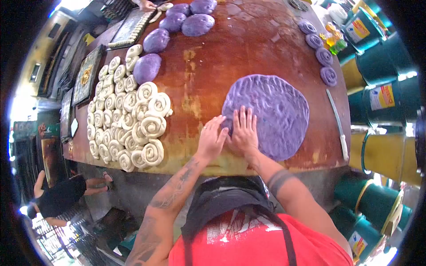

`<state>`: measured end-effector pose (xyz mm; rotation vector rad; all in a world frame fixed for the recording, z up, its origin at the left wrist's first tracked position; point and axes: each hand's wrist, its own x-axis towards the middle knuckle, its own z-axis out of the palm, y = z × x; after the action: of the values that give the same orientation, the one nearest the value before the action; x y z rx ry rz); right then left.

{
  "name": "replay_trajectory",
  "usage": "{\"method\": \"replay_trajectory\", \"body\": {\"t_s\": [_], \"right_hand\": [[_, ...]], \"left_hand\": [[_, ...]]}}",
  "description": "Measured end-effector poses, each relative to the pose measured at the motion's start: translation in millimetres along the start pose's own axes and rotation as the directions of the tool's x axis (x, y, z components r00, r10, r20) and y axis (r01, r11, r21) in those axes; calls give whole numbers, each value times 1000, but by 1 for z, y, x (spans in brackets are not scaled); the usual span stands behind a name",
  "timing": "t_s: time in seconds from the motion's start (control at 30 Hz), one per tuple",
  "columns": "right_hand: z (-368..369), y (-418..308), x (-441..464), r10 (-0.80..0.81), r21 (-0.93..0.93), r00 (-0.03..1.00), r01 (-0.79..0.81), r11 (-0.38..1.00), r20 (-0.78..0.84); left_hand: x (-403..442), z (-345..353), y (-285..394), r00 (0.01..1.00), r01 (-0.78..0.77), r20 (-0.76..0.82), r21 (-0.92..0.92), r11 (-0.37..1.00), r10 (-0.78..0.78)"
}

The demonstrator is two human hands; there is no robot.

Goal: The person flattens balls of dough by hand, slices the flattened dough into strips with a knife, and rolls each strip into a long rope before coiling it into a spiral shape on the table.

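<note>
A large flattened round of purple dough (270, 115) lies on the wooden table (199, 75), its surface dimpled all over. My right hand (245, 133) lies flat on the dough's lower left part, fingers stretched out. At the dough's left edge is my left hand (213, 137), its fingers extended and angled toward the right hand; whether it presses the dough or the table I cannot tell. Neither hand holds anything. To the left sit many pale dough spirals (128, 119) packed close together. Several purple dough balls (147, 68) run from beside them up to the far edge.
A long knife (338, 124) lies along the right edge. Purple dough spirals (328, 76) and small coloured bottles (335, 40) sit beyond it. Trays (86, 75) line the left side. Another person's hand (145, 5) works at the far left; a person in black (62, 195) is lower left. Green drums (386, 66) stand right.
</note>
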<state>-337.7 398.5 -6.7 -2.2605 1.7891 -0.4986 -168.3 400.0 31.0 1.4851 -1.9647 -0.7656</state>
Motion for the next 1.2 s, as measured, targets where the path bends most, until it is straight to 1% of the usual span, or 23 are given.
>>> {"method": "replay_trajectory", "body": {"t_s": [0.07, 0.1, 0.13, 0.17, 0.23, 0.27, 0.33, 0.37, 0.4, 0.43, 0.5, 0.53, 0.63, 0.67, 0.7, 0.77, 0.8, 0.9, 0.93, 1.03, 1.07, 1.17, 1.2], "right_hand": [[8, -8, -3, 11, -100, 999, -6, 995, 50], [9, -1, 5, 7, -159, 999, 1, 987, 49], [5, 3, 4, -20, -113, 998, 26, 993, 53], [-5, 15, -3, -46, -9, 992, 47, 999, 121], [-56, 42, -20, -136, 210, 960, 84, 974, 245], [-78, 51, -39, -12, 80, 998, 6, 997, 69], [-76, 76, -76, 69, -64, 998, -68, 996, 11], [-72, 87, -79, 101, -133, 995, -104, 986, -25], [-72, 88, -77, 116, -156, 993, -112, 981, 21], [-73, 92, -79, 148, -101, 989, -145, 984, 26], [-78, 101, -76, 188, 12, 981, -189, 982, 36], [-93, 99, -74, 245, -44, 969, -245, 968, -4], [-100, 134, -95, 300, -77, 954, -299, 951, 11], [-88, 142, -93, 256, -95, 966, -257, 962, -21], [-88, 144, -91, 261, -91, 965, -260, 961, -3], [-91, 142, -90, 270, -90, 962, -265, 960, 40], [-109, 136, -84, 305, -14, 947, -305, 952, 103], [-121, 155, -54, 188, 54, 982, -188, 981, -5], [-115, 169, -40, 117, 37, 992, -115, 993, -48], [-108, 197, -10, 85, -66, 996, -84, 994, 15], [-107, 199, -8, 92, -36, 996, -91, 995, 18], [-106, 198, -1, 107, -67, 993, -104, 992, 39], [-104, 198, 3, 99, -127, 994, -94, 987, 39]], "left_hand": [[-16, 1, 8, 1000, -20, -18, 22, 1000, 20], [-9, 7, 11, 996, -77, -46, 54, 996, 79], [-4, 14, 13, 989, -123, -71, 83, 989, 129], [-1, 22, 17, 981, -158, -96, 111, 981, 169], [9, 32, 37, 978, -206, -19, 64, 976, 207], [12, 37, 46, 972, -236, 22, 57, 970, 235], [16, 52, 52, 957, -264, 132, 30, 964, 258], [20, 58, 56, 946, -297, 152, 49, 954, 287], [20, 63, 61, 934, -324, 179, 65, 944, 308], [21, 68, 66, 919, -357, 208, 83, 930, 334], [27, 78, 76, 915, -346, 251, 82, 935, 317], [27, 81, 80, 913, -345, 260, 77, 936, 315], [27, 92, 87, 899, -356, 318, 127, 926, 303], [27, 102, 84, 888, -385, 333, 159, 909, 318], [30, 110, 84, 877, -415, 346, 192, 890, 334], [40, 118, 100, 886, -388, 343, 182, 903, 312], [47, 121, 109, 895, -375, 326, 178, 910, 305], [72, 138, 122, 918, -313, 309, 186, 931, 247], [87, 146, 125, 927, -294, 295, 195, 936, 230], [111, 162, 127, 930, -282, 320, 304, 910, 181], [113, 164, 127, 925, -276, 354, 373, 886, 139], [120, 164, 131, 932, -252, 347, 413, 875, 104], [122, 165, 128, 939, -273, 311, 429, 861, 143]]}}
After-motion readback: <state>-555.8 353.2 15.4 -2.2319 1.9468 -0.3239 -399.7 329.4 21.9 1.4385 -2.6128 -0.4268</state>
